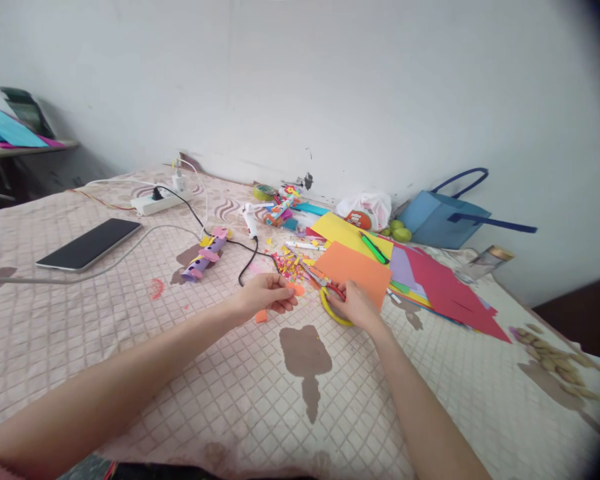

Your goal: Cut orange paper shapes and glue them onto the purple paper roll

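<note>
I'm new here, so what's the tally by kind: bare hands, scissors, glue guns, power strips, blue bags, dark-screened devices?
Left hand and right hand: 2
Scissors: 1 pair
Glue gun: 1
Power strip: 1
Blue bag: 1
Dark-screened device: 1
Total: 7

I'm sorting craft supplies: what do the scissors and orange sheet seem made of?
Scissors: blades grey, probably metal, finish unclear; handles likely smooth plastic, given solid red and yellow colour. Orange sheet: matte paper or thin card, its flat surface showing no glare.
</note>
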Available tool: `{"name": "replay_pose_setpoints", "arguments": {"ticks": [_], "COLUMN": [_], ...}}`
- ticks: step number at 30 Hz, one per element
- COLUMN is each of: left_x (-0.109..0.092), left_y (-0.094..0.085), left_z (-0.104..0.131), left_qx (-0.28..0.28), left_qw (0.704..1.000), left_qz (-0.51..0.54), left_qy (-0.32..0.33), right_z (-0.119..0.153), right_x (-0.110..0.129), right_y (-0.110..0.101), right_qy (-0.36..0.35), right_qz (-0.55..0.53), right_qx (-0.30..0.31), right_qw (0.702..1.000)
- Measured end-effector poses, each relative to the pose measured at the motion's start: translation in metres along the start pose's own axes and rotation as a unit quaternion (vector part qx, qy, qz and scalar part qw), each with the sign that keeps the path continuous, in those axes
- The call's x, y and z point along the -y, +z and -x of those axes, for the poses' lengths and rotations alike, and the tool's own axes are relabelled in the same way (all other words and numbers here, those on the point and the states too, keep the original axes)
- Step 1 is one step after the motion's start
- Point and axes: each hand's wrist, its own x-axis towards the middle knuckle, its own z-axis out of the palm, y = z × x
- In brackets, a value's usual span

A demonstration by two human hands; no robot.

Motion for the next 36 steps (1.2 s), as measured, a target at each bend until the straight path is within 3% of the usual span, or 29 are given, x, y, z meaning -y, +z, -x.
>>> {"name": "replay_pose_setpoints", "arguments": {"ticks": [5, 8, 10, 12, 15, 18, 22, 26, 32, 36], "left_x": [-0.002, -0.003, -0.005, -0.006, -0.007, -0.008, -0.005, -0.004, -0.004, -0.001], "left_y": [0.000, 0.000, 0.000, -0.001, -0.001, -0.001, 0.000, 0.002, 0.011, 0.014], "left_z": [0.000, 0.001, 0.002, 0.003, 0.005, 0.007, 0.008, 0.008, 0.010, 0.010], "left_qx": [-0.005, -0.002, 0.004, 0.010, 0.022, 0.055, 0.096, 0.101, 0.005, -0.017], "left_qw": [1.000, 1.000, 1.000, 0.999, 0.998, 0.993, 0.986, 0.985, 0.993, 0.997], "left_qz": [0.005, 0.003, -0.003, -0.016, -0.055, -0.101, -0.134, -0.137, -0.114, -0.072], "left_qy": [0.005, 0.010, 0.018, 0.027, 0.032, 0.029, 0.032, 0.035, 0.041, 0.028], "right_z": [0.000, 0.000, 0.003, 0.007, 0.017, 0.029, 0.040, 0.044, 0.046, 0.048], "right_x": [0.000, -0.002, 0.000, 0.008, 0.030, 0.058, 0.082, 0.088, 0.095, 0.098], "right_y": [0.000, -0.009, -0.017, -0.023, -0.025, -0.021, -0.015, -0.012, -0.009, -0.007], "right_qy": [0.041, 0.067, 0.091, 0.100, 0.061, 0.037, 0.038, 0.065, 0.083, 0.079], "right_qz": [-0.063, -0.208, -0.381, -0.525, -0.609, -0.663, -0.660, -0.649, -0.689, -0.710], "right_qx": [-0.032, -0.057, -0.022, 0.048, 0.122, 0.145, 0.123, 0.093, 0.045, 0.037], "right_qw": [0.997, 0.974, 0.920, 0.844, 0.781, 0.734, 0.740, 0.752, 0.719, 0.699]}}
